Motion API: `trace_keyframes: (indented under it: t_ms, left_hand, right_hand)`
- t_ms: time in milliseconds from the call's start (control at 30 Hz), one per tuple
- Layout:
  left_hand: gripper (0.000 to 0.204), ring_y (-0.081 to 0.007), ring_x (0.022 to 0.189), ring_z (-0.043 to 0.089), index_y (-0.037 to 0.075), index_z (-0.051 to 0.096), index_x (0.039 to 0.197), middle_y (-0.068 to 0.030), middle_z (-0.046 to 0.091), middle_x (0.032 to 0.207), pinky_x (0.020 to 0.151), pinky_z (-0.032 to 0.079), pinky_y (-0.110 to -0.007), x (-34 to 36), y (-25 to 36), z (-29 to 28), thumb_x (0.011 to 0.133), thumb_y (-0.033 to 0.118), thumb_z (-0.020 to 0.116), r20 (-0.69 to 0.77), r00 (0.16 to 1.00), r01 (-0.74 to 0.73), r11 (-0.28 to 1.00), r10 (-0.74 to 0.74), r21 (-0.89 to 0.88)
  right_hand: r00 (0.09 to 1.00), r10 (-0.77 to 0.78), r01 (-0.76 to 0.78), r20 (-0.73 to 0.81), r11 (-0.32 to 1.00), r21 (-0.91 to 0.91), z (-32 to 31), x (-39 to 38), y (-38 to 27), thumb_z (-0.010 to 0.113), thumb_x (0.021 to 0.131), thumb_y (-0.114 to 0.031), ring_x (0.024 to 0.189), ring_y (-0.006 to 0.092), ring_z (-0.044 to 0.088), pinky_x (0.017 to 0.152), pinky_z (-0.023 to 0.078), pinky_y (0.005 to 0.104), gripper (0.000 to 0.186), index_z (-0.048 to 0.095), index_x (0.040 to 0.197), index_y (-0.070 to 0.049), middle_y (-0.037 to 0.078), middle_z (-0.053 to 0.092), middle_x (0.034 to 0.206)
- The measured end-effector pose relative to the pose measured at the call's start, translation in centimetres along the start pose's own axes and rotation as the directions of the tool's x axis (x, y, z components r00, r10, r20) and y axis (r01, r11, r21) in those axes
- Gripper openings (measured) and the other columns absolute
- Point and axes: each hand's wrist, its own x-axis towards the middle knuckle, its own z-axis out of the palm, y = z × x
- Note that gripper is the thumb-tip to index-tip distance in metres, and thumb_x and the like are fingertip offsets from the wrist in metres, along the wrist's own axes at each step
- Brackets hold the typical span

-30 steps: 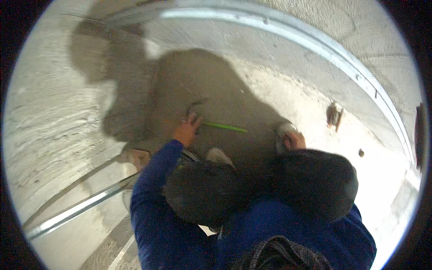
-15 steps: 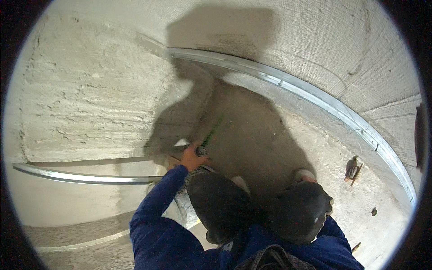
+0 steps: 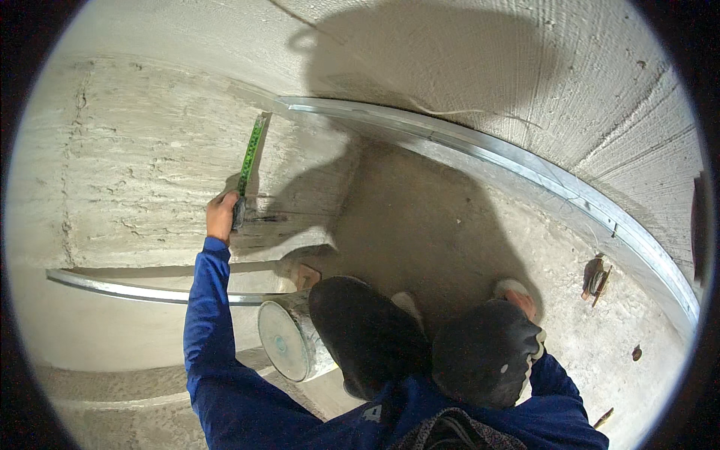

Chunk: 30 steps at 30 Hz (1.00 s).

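My left hand (image 3: 221, 217) is closed on a dark tape measure (image 3: 238, 214) at the rough left wall. Its green blade (image 3: 250, 156) extends upward along the wall, its tip just short of a curved metal channel. My right hand (image 3: 523, 304) shows partly beyond my right knee (image 3: 484, 352), beside a white shoe (image 3: 504, 286); its fingers are mostly hidden, so I cannot tell what, if anything, it holds. Below my left hand, a white cylindrical container (image 3: 281, 341) lies on its side against my left leg (image 3: 349, 330).
The long curved metal channel (image 3: 495, 150) runs along the far wall; a shorter one (image 3: 150, 292) lies below the left wall. On the dusty floor (image 3: 420, 210) at the right are a dark object with a thin stick (image 3: 592, 277), a small dark lump (image 3: 636, 352) and another small stick (image 3: 604, 418).
My left hand has moved from low by my legs up and left onto the wall with the tape, whose blade now stands against it. My view has swung, exposing more left wall and the container.
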Motion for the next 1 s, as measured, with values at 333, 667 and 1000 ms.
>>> trace_keyframes:
  t_ms: [333, 667, 1000]
  left_hand:
    - [0.048, -0.0202, 0.081, 0.062, -0.003, 0.060, 0.108, -0.0155, 0.066, 0.086, 0.076, 0.046, -0.028, 2.2, 1.6, 4.1, 0.074, 0.030, 0.066, -0.065, 0.984, -0.148, 0.968, 0.164, 0.204]
    - [0.030, -0.0076, 0.068, 0.054, -0.001, 0.061, 0.105, -0.0017, 0.062, 0.081, 0.061, 0.044, -0.023, 4.5, 0.2, 2.3, 0.077, 0.010, 0.063, 0.137, 0.974, -0.187, 0.982, 0.181, 0.038]
    - [0.033, -0.0109, 0.072, 0.057, -0.003, 0.061, 0.101, -0.0053, 0.064, 0.082, 0.066, 0.046, -0.024, 3.2, 0.8, 4.6, 0.072, 0.009, 0.070, 0.140, 0.974, -0.171, 0.983, 0.180, -0.069]
  right_hand:
    - [0.998, -0.034, 0.037, 0.061, 0.998, -0.054, 1.7, -1.0, 2.3, 0.063, 0.058, -0.022, 0.065, 0.0335, 0.059, 0.061, 0.045, 0.0450, 0.023, 0.063, 0.080, -0.014, 0.011, 0.060, 0.069]
    - [0.998, -0.057, 0.062, -0.037, 0.988, 0.141, -0.6, 0.1, 0.1, 0.063, 0.060, -0.022, 0.065, 0.0317, 0.060, 0.060, 0.046, 0.0421, 0.025, 0.063, 0.083, -0.013, 0.009, 0.063, 0.073]
    - [1.000, -0.002, -0.001, 0.028, 0.993, 0.117, 0.4, -0.4, 0.9, 0.063, 0.063, -0.022, 0.076, 0.0317, 0.062, 0.073, 0.047, 0.0445, 0.029, 0.065, 0.092, -0.014, 0.011, 0.066, 0.082]
